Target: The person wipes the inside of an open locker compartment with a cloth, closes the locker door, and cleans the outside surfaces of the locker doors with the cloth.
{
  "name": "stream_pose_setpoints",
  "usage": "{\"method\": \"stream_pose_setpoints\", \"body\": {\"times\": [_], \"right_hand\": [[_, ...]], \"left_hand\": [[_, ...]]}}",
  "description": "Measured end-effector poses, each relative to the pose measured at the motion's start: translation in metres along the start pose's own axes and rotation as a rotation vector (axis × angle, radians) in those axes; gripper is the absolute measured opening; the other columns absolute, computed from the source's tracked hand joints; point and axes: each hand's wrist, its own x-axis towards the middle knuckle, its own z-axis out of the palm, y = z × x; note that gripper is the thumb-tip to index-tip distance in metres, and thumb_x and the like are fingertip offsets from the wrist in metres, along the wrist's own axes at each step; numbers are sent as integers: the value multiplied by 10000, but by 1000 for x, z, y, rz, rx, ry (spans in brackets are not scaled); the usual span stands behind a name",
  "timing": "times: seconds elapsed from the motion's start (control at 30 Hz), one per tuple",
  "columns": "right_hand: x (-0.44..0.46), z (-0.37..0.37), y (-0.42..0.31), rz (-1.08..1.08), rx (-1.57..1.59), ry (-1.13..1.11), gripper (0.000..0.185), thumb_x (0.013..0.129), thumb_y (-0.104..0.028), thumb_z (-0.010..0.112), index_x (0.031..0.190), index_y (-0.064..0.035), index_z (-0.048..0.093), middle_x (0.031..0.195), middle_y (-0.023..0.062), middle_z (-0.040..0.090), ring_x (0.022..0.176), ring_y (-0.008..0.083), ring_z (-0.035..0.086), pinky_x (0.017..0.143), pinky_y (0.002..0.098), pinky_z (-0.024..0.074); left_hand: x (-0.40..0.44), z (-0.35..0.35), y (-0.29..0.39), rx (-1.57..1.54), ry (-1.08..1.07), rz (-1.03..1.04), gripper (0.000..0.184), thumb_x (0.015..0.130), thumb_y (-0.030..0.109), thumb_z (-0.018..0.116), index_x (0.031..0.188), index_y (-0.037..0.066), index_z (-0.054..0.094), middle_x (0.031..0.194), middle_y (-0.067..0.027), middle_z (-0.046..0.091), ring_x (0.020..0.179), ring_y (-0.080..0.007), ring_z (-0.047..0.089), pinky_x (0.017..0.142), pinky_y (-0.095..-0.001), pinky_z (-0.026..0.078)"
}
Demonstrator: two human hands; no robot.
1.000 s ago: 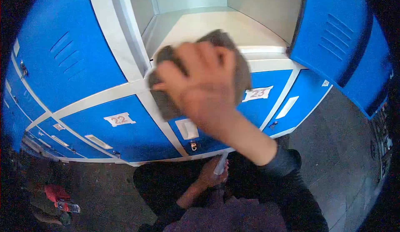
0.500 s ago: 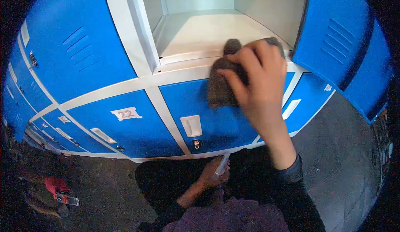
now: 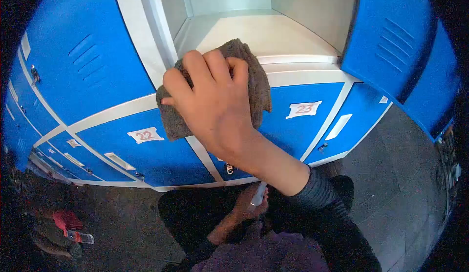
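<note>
My right hand (image 3: pixel 217 98) presses a dark grey-brown cloth (image 3: pixel 259 84) against the white front frame (image 3: pixel 303 76) of an open locker, near its lower left corner. The fingers are curled over the cloth. Low in the view, at my lap, my left hand (image 3: pixel 249 203) is closed round a small pale, translucent object (image 3: pixel 259 196); what it is I cannot make out. The open compartment (image 3: pixel 244 25) shows a bare pale floor, and its blue door (image 3: pixel 391 42) stands open to the right.
Closed blue lockers labelled 22 (image 3: pixel 145 135) and 23 (image 3: pixel 305 109) lie below the open one. More lockers run off to the left. At the lower left, another person's red-covered hand (image 3: pixel 67 220) is near a clear object (image 3: pixel 80 237). Dark floor lies at the right.
Half a second ago my right hand and the cloth were at the right part of the locker's front edge; they have swept left to its left corner. My left hand has stayed in place.
</note>
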Motion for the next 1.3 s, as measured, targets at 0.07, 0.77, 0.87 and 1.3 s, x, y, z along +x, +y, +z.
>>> {"method": "stream_pose_setpoints", "body": {"times": [0.07,0.77,0.87,1.3], "right_hand": [[0,-12,11,-14,-35,-40,338,671,-296,735,933,-131,599,977,50,528,963,244,506,806,434,358],[-21,-78,75,-6,-272,25,369,662,-230,753,1012,-156,664,963,60,570,961,287,497,839,405,388],[-24,-84,80,11,-327,-6,364,684,-275,746,1026,-174,669,1010,49,575,1010,282,478,874,408,349],[-43,-114,108,154,-572,131,656,627,-319,803,1240,-197,605,1107,105,523,1050,302,437,944,417,306]], "left_hand": [[-5,2,-9,-41,1,-30,447,763,172,682,1152,10,532,950,-93,626,846,-242,639,803,-384,512],[16,-2,14,111,-16,-81,392,762,148,675,1106,30,531,921,-96,602,843,-242,639,762,-381,515],[14,-2,16,63,13,-93,376,763,147,669,1095,30,537,918,-98,598,840,-246,639,754,-382,514],[13,-1,3,162,19,-47,390,759,159,670,1106,30,547,916,-117,624,834,-291,642,768,-398,514]]}}
